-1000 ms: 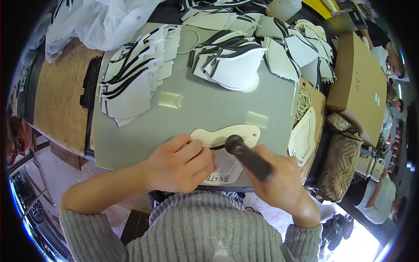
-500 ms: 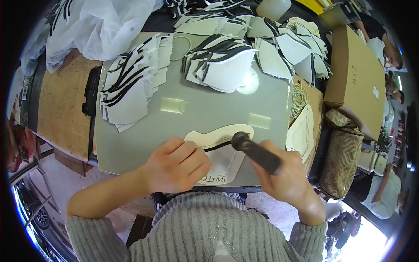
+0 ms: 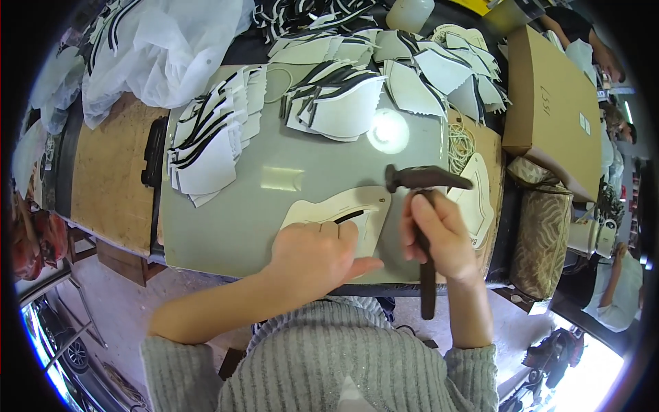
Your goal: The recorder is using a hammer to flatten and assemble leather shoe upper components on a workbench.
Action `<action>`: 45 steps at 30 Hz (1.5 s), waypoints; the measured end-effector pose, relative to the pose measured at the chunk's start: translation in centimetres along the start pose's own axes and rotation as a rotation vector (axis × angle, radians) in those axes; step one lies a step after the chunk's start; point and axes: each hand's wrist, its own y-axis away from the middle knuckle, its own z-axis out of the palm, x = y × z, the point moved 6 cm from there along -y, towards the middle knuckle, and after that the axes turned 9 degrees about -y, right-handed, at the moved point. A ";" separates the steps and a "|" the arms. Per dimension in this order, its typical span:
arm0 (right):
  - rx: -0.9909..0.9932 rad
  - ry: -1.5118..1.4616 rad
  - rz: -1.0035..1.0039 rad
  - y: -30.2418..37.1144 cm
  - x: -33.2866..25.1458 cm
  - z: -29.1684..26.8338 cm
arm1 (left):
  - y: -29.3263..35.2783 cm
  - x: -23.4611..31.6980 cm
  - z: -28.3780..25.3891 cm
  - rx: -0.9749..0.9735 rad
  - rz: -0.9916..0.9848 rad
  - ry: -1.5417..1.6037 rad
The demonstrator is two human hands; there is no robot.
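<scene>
My right hand (image 3: 444, 233) is wrapped around the handle of a hammer (image 3: 427, 178). Its dark metal head is raised to the right of a cream template board (image 3: 318, 205), and the handle's end points toward me. Pressed down on that board is my left hand (image 3: 312, 254), fingers curled under and thumb stretched to the right. Whatever its fingers may hold is hidden. Beside its knuckles shows part of a white piece (image 3: 367, 233) with a black strip (image 3: 349, 217) along its edge.
Stacks of white pieces with black edging (image 3: 206, 147) (image 3: 340, 103) lie across the far side of the grey board (image 3: 312, 154). To the right are a second template (image 3: 473, 202), coiled cord (image 3: 461, 147), a cardboard box (image 3: 552, 110) and a patterned roll (image 3: 539, 240). White plastic bags (image 3: 161, 55) sit far left.
The hammer has lifted off the template's right end and swung upright, moving right with my right hand. My left hand has shifted right over the white piece, its thumb now extended.
</scene>
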 end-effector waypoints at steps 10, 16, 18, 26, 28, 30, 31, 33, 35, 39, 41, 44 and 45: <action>0.028 0.027 -0.165 -0.5 1.3 1.7 | -0.6 0.3 -0.2 -0.031 -0.091 -0.043; 0.119 0.017 -0.176 0.1 1.2 1.9 | -1.6 1.8 0.4 -0.280 0.170 -0.073; 0.098 0.062 -0.205 0.3 1.3 1.7 | -2.3 3.1 -0.1 -0.353 0.162 -0.129; 0.100 0.010 -0.157 0.4 1.3 2.2 | 1.9 -8.6 -1.9 -0.109 -0.454 1.091; 0.126 -0.003 -0.157 0.5 1.2 1.8 | 7.6 -12.7 -7.1 0.634 -0.786 0.886; 0.122 0.027 -0.109 0.3 1.1 1.9 | 11.1 -14.0 -11.6 0.737 -0.587 0.279; 0.146 0.016 -0.109 0.0 1.0 1.7 | 10.7 -12.1 -14.3 0.683 -0.496 -0.278; 0.079 -0.034 -0.098 -0.8 1.1 1.9 | 8.0 -10.0 -12.9 0.610 -0.469 -0.326; 0.060 -0.053 -0.107 -1.2 0.5 1.9 | 5.9 -10.9 -8.7 0.551 -0.401 -0.349; 0.107 -0.011 -0.218 -0.8 -0.6 0.6 | 1.8 -10.4 -7.3 0.497 -0.245 -0.145; 0.124 0.044 -0.201 0.1 -0.6 -0.5 | 0.7 -9.0 -8.8 0.539 -0.245 0.062; 0.110 -0.002 -0.156 -0.8 0.1 -0.5 | -6.1 -8.9 -7.9 0.623 -0.090 0.323; 0.095 -0.018 -0.135 -1.2 0.4 -0.2 | -8.7 -9.4 -7.1 0.615 -0.058 0.179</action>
